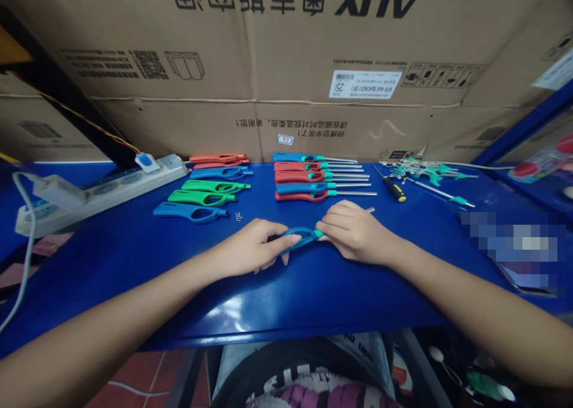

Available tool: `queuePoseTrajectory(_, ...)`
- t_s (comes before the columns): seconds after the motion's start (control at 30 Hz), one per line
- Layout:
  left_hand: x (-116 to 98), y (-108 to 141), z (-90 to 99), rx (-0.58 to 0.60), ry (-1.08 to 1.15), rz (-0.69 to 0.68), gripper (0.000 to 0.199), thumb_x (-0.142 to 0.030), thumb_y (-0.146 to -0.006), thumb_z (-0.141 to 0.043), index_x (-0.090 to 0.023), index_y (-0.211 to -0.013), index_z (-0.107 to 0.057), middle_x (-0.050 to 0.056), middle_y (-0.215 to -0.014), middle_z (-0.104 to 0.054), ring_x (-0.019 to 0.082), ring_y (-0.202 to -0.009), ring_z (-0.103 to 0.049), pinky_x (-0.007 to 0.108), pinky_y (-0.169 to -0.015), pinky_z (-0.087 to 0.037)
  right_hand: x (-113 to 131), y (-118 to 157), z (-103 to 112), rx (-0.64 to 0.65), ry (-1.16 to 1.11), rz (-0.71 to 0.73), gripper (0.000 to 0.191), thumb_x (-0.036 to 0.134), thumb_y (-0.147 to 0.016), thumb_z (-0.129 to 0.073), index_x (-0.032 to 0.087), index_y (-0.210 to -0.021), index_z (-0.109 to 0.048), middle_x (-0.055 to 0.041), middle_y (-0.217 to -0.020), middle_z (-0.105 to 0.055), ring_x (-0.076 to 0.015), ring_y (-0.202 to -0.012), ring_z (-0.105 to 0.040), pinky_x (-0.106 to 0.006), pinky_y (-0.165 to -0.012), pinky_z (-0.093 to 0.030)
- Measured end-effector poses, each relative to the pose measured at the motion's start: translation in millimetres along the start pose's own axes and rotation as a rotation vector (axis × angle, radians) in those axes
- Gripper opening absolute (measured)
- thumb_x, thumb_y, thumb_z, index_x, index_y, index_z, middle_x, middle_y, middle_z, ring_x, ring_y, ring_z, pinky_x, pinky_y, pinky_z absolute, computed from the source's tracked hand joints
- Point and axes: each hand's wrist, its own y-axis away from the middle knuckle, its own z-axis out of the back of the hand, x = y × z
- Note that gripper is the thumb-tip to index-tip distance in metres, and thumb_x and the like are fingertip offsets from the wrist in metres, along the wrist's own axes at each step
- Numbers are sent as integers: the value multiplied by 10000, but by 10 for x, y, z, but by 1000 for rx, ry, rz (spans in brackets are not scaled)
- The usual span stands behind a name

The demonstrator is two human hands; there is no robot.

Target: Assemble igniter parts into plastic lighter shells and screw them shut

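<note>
Both of my hands are on one blue long-necked lighter held above the front of the blue table. My left hand is closed around its handle, the thumb lying along the body. Fingers of my right hand wrap the other end by the turquoise collar, and a metal tip pokes out past the knuckles. Behind them lies a stack of red and blue lighters with metal necks. To the left is a row of blue, green and orange lighter handles without necks. Tiny metal pieces lie beside them.
A power strip with plugs sits at the left. Right of the stack lie a yellow-black screwdriver and a heap of metal necks with turquoise parts. A blurred-out phone-like object is farther right. A large cardboard box stands behind.
</note>
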Motion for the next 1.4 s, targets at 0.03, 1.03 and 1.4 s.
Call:
queuePoseTrajectory(0.03, -8, 2, 3, 36, 70, 56, 532, -612, -963, -477, -151, -788, -676, -35, -475, -509, 104, -385, -466, 202, -391, -382, 13, 2, -3, -7, -6, 1, 200, 172, -1013, -460, 135, -1051, -653, -103, -839, -698, -214, -824, -593, -371, -758, -439)
queuePoseTrajectory(1.03, 88, 27, -128, -341, -922, -250, 471, -457, -999, -518, -188, -1384, -567, 122, -1201, -669, 301, -1066, -658, 425, -876, -571, -145, 11, 216, 366, -148, -339, 148, 292, -925, -639, 173, -838, -648, -48, -811, -658, -191, -776, -559, -317, -728, -393)
queuePoseTrajectory(1.4, 141, 12, -90, -323, -887, -264, 385, -393, -1000, -542, -181, -1311, -625, 106, -1153, -644, 280, -1048, -629, 420, -880, -567, -577, 267, 386, 320, -187, -697, 344, 535, -904, -602, 196, -899, -662, -69, -928, -686, -214, -861, -627, -314, -753, -473)
